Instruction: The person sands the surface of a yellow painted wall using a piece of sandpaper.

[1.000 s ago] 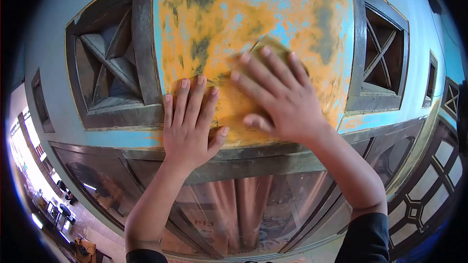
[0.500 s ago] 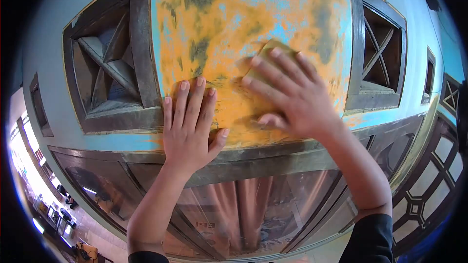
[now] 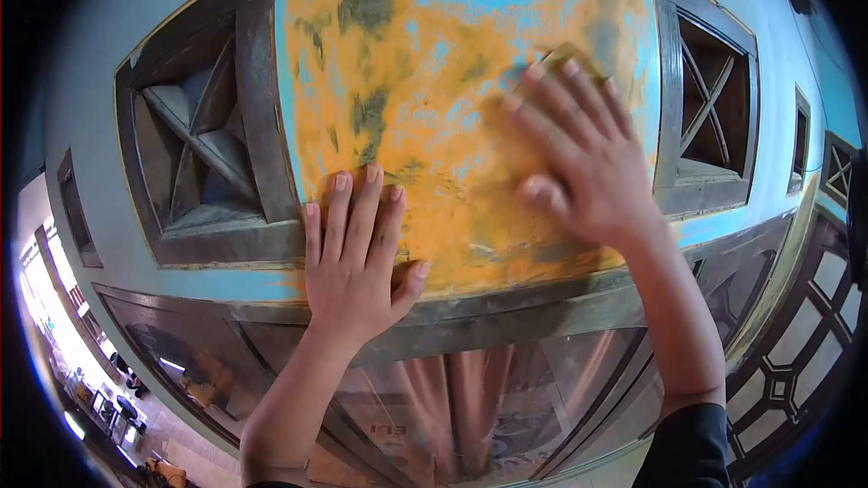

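Olive-brown flat sheet (image 3: pixel 589 66) likely handles light, flexible; press its middle. Right hand (image 3: pixel 597 167) overlies it, fingers extended; left hand (image 3: pixel 353 267): fingers straight.

One sheet (image 3: pixel 553 59), three cross-barred openings (image 3: pixel 197 139)

An upright wall (image 3: pixel 443 163), patchy orange and blue, has dark patches (image 3: pixel 369 5) above the left hand (image 3: pixel 357 276), which lies flat on it. Under the fingers of the right hand (image 3: pixel 588 163), a blurred sheet (image 3: pixel 588 64) lies against the wall.
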